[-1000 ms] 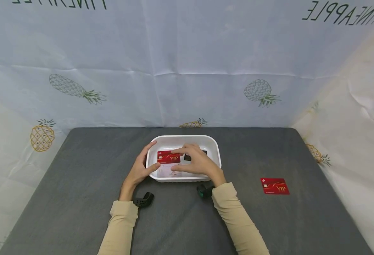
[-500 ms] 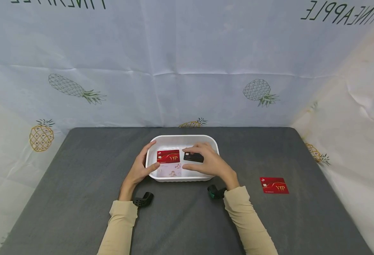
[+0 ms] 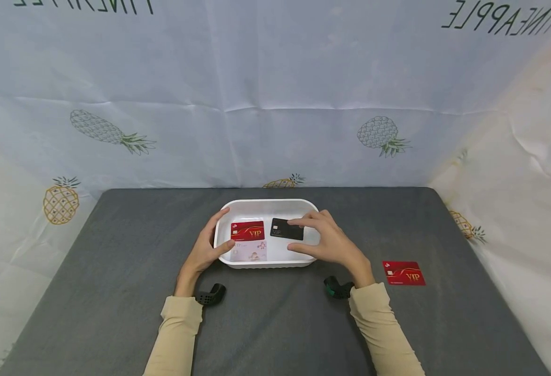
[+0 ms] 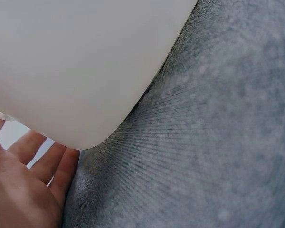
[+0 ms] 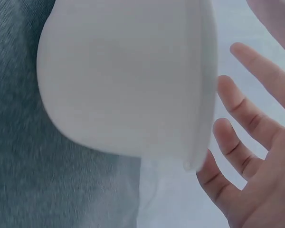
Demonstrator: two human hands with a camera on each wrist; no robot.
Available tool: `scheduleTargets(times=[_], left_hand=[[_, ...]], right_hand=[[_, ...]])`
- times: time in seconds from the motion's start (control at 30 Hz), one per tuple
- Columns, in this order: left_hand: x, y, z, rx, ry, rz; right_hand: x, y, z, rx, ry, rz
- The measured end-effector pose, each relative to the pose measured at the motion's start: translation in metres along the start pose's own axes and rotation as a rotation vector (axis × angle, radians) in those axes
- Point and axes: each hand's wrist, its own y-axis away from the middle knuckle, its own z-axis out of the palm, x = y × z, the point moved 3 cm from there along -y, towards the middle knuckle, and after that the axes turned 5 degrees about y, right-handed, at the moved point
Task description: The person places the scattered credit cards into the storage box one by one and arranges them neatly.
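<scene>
A white plastic tray (image 3: 275,265) stands on the grey table. My left hand (image 3: 204,245) holds its left end, the thumb over the rim and the fingers along the outer wall. In the left wrist view, several fingers of that left hand (image 4: 28,180) lie against the tray wall. Inside the tray are a red VIP card (image 3: 248,231), a pale pink card (image 3: 251,251) below it and a black card (image 3: 282,230) to the right. My right hand (image 3: 331,240) is over the tray's right end with fingers spread, partly covering the black card's right edge. It holds nothing.
Another red VIP card (image 3: 404,273) lies on the grey table (image 3: 275,324) to the right of the tray. A pineapple-print curtain (image 3: 247,78) hangs behind the table. A black wrist device (image 3: 211,295) is by the left cuff.
My right hand has moved rightward from the middle of the tray to its right end, uncovering the black card. The left hand stays on the tray.
</scene>
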Motion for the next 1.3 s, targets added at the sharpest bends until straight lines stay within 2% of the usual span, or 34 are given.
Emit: scheduleTargets(times=[0.3, 0.77, 1.03, 1.3], left_hand=[[0.002, 0.000, 0.001, 0.004, -0.028, -0.011], [0.001, 0.000, 0.001, 0.001, -0.006, -0.016], [0.001, -0.001, 0.002, -0.008, 0.001, -0.022], [0.001, 0.000, 0.001, -0.001, 0.001, -0.026]], right_hand=[[0.012, 0.022, -0.015, 0.048, 0.027, 0.008], [0.058, 0.064, -0.033, 0.038, -0.013, 0.047], [0.078, 0.090, -0.047, 0.043, 0.054, 0.042], [0.103, 0.123, -0.061, 0.008, 0.086, 0.063]])
